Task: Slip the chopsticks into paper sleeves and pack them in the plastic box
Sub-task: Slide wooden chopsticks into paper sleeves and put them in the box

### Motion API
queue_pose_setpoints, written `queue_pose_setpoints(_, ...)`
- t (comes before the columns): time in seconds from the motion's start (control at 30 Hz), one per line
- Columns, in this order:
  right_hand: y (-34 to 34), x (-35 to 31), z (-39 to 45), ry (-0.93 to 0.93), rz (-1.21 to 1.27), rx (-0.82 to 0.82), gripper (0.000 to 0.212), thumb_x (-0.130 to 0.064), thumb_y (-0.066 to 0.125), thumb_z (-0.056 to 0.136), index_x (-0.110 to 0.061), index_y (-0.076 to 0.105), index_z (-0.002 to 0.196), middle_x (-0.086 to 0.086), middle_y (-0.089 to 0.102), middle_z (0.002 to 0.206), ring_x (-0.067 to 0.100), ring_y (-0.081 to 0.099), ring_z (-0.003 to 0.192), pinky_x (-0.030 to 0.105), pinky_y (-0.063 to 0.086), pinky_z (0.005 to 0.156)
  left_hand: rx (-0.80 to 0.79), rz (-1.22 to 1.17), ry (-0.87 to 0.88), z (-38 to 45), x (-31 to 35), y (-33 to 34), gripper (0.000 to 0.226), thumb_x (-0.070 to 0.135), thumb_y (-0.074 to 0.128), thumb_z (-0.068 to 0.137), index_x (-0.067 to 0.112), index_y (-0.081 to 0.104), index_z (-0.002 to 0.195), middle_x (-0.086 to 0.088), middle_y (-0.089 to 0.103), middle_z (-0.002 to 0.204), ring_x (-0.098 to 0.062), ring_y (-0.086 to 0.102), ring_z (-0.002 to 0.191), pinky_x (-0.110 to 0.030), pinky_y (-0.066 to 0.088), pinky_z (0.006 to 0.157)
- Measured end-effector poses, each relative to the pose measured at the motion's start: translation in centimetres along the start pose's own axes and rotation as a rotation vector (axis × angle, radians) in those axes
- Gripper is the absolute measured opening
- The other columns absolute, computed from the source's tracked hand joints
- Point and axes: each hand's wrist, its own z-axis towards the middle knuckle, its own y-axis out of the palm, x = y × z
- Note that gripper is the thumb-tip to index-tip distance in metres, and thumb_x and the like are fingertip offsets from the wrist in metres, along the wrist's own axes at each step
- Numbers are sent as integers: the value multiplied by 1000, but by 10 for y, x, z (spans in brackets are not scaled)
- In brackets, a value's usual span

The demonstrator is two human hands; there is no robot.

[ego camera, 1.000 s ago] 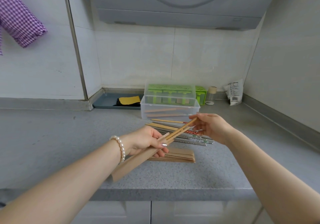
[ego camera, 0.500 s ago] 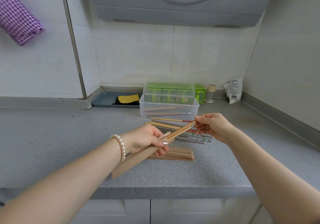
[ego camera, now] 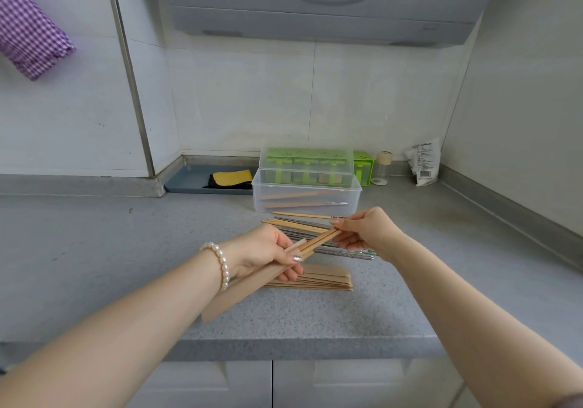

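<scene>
left hand [ego camera: 268,251]: grips a tan paper sleeve [ego camera: 249,284] near its open mouth, thumb on top, probably to keep the mouth steady and aimed at the incoming sticks.
right hand [ego camera: 362,232]: pinches the far ends of a pair of wooden chopsticks [ego camera: 318,243], a hold that looks suited to pushing them lengthwise into the sleeve.
held pair: slanted in line with the sleeve, near ends inside its mouth, far part bare; held above the table [ego camera: 94,250], in front of the plastic box [ego camera: 306,198].
sleeve look: flat, long, plain brown paper with a slanted cut at the mouth; closed end points back toward the person.
chopstick look: slim, pale wood, two lying side by side.
loose chopsticks [ego camera: 303,223]: wooden and metal ones lie on the table just in front of the plastic box, within easy reach.
spare sleeves [ego camera: 321,280]: flat stack nearer the person than the plastic box, under the left hand.
plastic box: clear, open, already holding sleeved pairs; a clear lidded case with green parts [ego camera: 306,164] sits on its back rim.
</scene>
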Motion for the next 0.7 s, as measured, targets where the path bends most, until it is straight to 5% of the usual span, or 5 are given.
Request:
queue_pose_setpoints(0.3,20,3,2,-90,-106,126,42,-35,44,96,2,64,92,15,70,83,29,64,66,38,59,69,43,-84,-35,2,-3,-5,10,-6,54,88,-6,61,95,-12,70,74,-14,68,59,-22,57,56)
queue_pose_setpoints(0.7,9,12,-5,-95,-118,-26,31,-20,47,96,5,64,103,19,68,95,20,63,63,26,55,62,-12,-79,-67,4,-5,-5,11,-6,54,87,-5,63,93,-12,70,76,-14,69,61,-21,56,55)
